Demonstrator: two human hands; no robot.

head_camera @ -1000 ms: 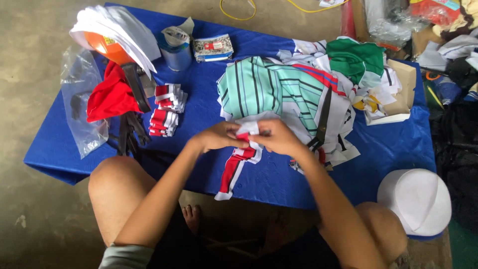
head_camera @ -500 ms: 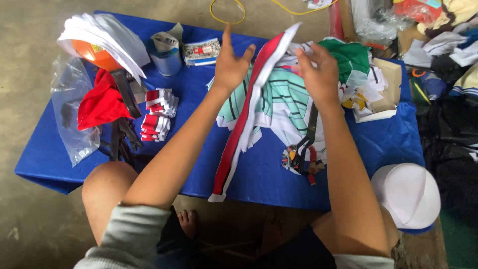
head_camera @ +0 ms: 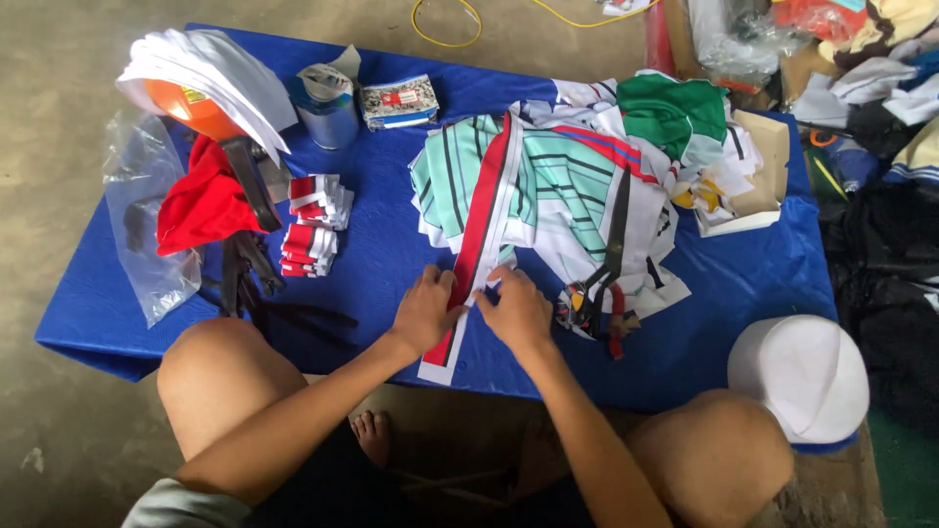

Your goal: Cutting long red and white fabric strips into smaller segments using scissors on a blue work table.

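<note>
Both hands are down on the blue table point(head_camera: 391, 264), working one long red-and-white fabric strip point(head_camera: 479, 244) that runs from about six o'clock near the table's front edge up toward twelve o'clock, leaning slightly to one o'clock as it climbs onto the heap of striped green-and-white fabric pieces point(head_camera: 548, 186). The left hand point(head_camera: 425, 315) sits on the strip's left edge, fingers pressed flat and pinched down on the cloth; the right hand point(head_camera: 516, 311) is just beside it on the right edge, fingertips closed on the white border. So the strip's long axis passes straight between the two hands, with its near end poking out below them toward the knees and the far bulk of it lying away at twelve o'clock. Both hands are equally close, touching it at almost the same spot in the lower part of its length. At three o'clock from the right hand, a pair of large black scissors point(head_camera: 611, 254) rests on the fabric heap, blades pointing up the table. Over at nine to ten o'clock there is a small stack of folded red-and-white strips point(head_camera: 311, 225), a crumpled red cloth point(head_camera: 201, 207) and a clear plastic bag point(head_camera: 147, 235).
</note>
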